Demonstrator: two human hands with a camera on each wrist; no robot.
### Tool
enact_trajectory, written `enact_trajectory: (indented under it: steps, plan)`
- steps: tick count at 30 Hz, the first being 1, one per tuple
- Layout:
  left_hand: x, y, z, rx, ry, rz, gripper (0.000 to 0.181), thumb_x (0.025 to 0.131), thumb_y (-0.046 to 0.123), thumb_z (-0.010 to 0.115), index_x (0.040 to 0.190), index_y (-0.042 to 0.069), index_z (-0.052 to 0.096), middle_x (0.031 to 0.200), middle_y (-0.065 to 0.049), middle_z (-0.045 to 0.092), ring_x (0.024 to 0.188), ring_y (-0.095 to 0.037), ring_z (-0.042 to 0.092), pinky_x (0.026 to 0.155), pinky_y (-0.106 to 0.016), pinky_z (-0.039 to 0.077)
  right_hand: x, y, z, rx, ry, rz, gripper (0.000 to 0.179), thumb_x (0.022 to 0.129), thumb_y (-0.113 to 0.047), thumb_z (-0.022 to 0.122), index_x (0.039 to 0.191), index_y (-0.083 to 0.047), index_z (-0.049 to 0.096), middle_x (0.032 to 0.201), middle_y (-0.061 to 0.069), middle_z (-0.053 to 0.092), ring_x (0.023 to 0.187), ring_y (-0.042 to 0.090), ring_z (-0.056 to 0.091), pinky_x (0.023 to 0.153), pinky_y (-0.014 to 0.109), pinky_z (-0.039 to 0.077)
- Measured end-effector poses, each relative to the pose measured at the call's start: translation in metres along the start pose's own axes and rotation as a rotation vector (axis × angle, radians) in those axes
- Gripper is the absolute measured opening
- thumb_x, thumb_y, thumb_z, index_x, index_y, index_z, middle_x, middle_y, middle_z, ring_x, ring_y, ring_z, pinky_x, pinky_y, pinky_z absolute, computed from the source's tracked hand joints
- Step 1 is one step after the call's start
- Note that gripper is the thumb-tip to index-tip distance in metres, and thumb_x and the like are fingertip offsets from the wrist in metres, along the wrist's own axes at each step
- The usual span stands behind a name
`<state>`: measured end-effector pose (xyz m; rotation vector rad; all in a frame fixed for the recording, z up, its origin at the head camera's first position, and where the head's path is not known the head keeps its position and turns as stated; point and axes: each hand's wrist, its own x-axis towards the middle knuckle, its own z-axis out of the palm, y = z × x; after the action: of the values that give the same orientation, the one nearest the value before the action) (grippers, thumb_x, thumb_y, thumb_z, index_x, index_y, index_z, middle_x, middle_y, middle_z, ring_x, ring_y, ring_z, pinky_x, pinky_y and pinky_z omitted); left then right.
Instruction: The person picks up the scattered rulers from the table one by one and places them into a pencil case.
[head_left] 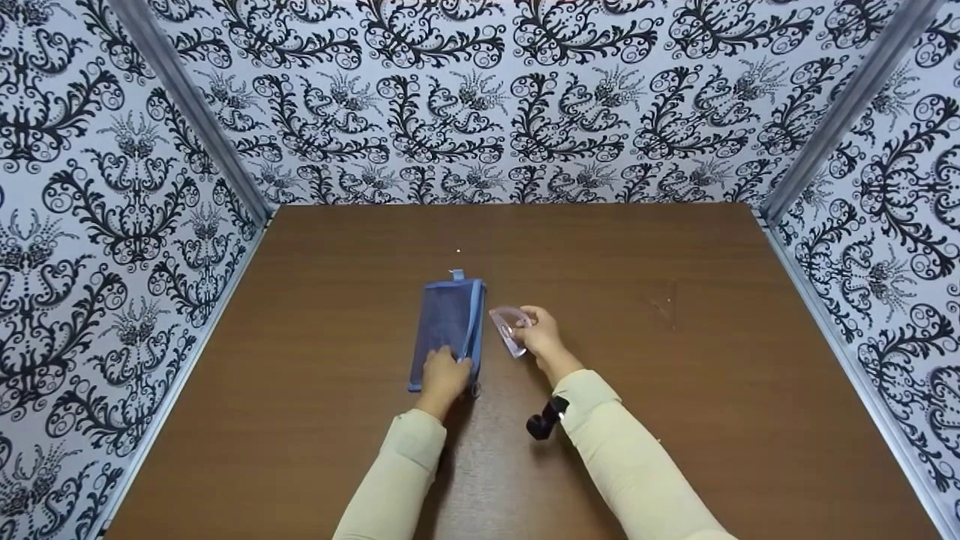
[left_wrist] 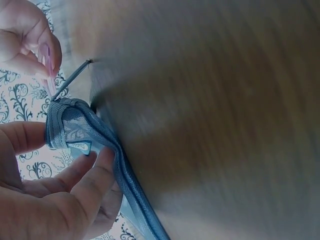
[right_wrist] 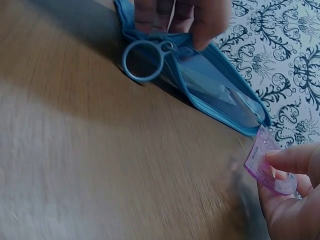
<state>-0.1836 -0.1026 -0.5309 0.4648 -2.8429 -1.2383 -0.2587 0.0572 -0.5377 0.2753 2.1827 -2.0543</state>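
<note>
A blue mesh zip pouch [head_left: 442,319] lies on the table in front of me. My left hand [head_left: 446,379] grips the near end of the pouch, thumb and fingers on its edge. The right wrist view shows its zip side gaping, with a ring pull [right_wrist: 142,79] hanging at the held end. Just right of the pouch, my right hand [head_left: 544,337] pinches a pink see-through protractor [right_wrist: 260,162] between thumb and fingers. In that view one corner of the protractor overlaps the far end of the pouch opening.
A clear set square [head_left: 673,307] lies flat on the brown table [head_left: 337,450] to the right. Patterned walls [head_left: 480,112] enclose the table at the back and both sides. A black camera [head_left: 544,421] sticks out from the right wrist.
</note>
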Motion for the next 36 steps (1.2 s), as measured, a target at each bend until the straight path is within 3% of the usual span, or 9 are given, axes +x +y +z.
enact_trajectory:
  steps: [8, 12, 16, 19, 23, 27, 29, 31, 36]
  plan:
    - [0.0, 0.001, 0.0, 0.005, 0.0, -0.003, 0.04, 0.085, 0.018, 0.065, 0.112, -0.011, 0.06, 0.112, -0.03, 0.057, 0.107, -0.046, 0.056, 0.093, -0.052, 0.045, -0.002, 0.001, 0.011, -0.014, -0.011, 0.008, 0.056, 0.07, 0.023, 0.057, 0.124, 0.012, 0.052, 0.088, 0.014, 0.063, 0.073, 0.013, 0.055, 0.06, 0.019, 0.046]
    - [0.001, 0.001, 0.001, 0.005, 0.013, 0.013, 0.039, 0.084, 0.017, 0.064, 0.11, -0.011, 0.061, 0.109, -0.03, 0.058, 0.105, -0.046, 0.057, 0.091, -0.052, 0.045, -0.018, -0.016, 0.014, -0.021, -0.036, 0.017, 0.057, 0.07, 0.024, 0.056, 0.126, 0.014, 0.048, 0.095, 0.022, 0.063, 0.076, 0.015, 0.055, 0.062, 0.019, 0.047]
    - [0.001, 0.0, 0.001, 0.001, 0.022, 0.02, 0.037, 0.083, 0.017, 0.064, 0.108, -0.011, 0.062, 0.108, -0.03, 0.058, 0.103, -0.046, 0.057, 0.09, -0.052, 0.046, -0.01, -0.004, 0.02, -0.019, -0.038, 0.0, 0.057, 0.07, 0.024, 0.056, 0.126, 0.013, 0.049, 0.093, 0.02, 0.062, 0.077, 0.017, 0.056, 0.062, 0.023, 0.049]
    - [0.001, 0.0, 0.001, -0.003, 0.022, 0.019, 0.038, 0.083, 0.017, 0.063, 0.109, -0.011, 0.062, 0.111, -0.031, 0.058, 0.105, -0.047, 0.056, 0.091, -0.052, 0.045, 0.056, 0.071, 0.028, 0.038, -0.055, -0.058, 0.058, 0.066, 0.022, 0.06, 0.121, 0.005, 0.055, 0.087, 0.012, 0.064, 0.076, 0.018, 0.06, 0.063, 0.026, 0.052]
    - [0.001, -0.002, 0.001, -0.003, 0.017, 0.015, 0.04, 0.084, 0.016, 0.061, 0.112, -0.012, 0.061, 0.113, -0.031, 0.057, 0.107, -0.047, 0.055, 0.092, -0.051, 0.045, 0.164, 0.189, 0.042, 0.105, -0.091, -0.065, 0.062, 0.061, 0.018, 0.067, 0.117, -0.006, 0.059, 0.087, 0.009, 0.067, 0.079, 0.019, 0.064, 0.065, 0.031, 0.056]
    - [0.001, -0.002, 0.002, -0.011, 0.01, 0.012, 0.042, 0.084, 0.016, 0.061, 0.115, -0.013, 0.059, 0.115, -0.032, 0.056, 0.108, -0.047, 0.055, 0.093, -0.052, 0.044, 0.225, 0.254, 0.054, 0.101, -0.091, -0.023, 0.069, 0.058, 0.017, 0.071, 0.12, -0.012, 0.059, 0.092, 0.012, 0.068, 0.083, 0.024, 0.066, 0.067, 0.037, 0.057]
    - [0.001, -0.002, 0.001, -0.011, 0.014, 0.022, 0.043, 0.084, 0.016, 0.061, 0.115, -0.014, 0.059, 0.115, -0.033, 0.056, 0.108, -0.047, 0.055, 0.093, -0.052, 0.045, 0.238, 0.268, 0.058, 0.097, -0.086, -0.021, 0.071, 0.056, 0.016, 0.072, 0.119, -0.013, 0.059, 0.093, 0.013, 0.067, 0.085, 0.025, 0.066, 0.067, 0.038, 0.057]
    - [0.001, -0.001, 0.001, -0.012, 0.016, 0.027, 0.042, 0.083, 0.016, 0.061, 0.113, -0.014, 0.06, 0.114, -0.033, 0.057, 0.107, -0.047, 0.055, 0.092, -0.052, 0.045, 0.239, 0.269, 0.06, 0.078, -0.078, -0.018, 0.073, 0.054, 0.016, 0.073, 0.119, -0.014, 0.06, 0.094, 0.012, 0.067, 0.087, 0.025, 0.065, 0.067, 0.039, 0.056]
    - [0.001, 0.0, 0.0, -0.014, 0.001, 0.01, 0.041, 0.085, 0.017, 0.061, 0.114, -0.012, 0.06, 0.114, -0.031, 0.056, 0.107, -0.046, 0.056, 0.092, -0.052, 0.045, 0.195, 0.222, 0.062, 0.058, -0.084, -0.037, 0.068, 0.055, 0.017, 0.072, 0.117, -0.009, 0.06, 0.091, 0.01, 0.066, 0.086, 0.022, 0.064, 0.066, 0.034, 0.055]
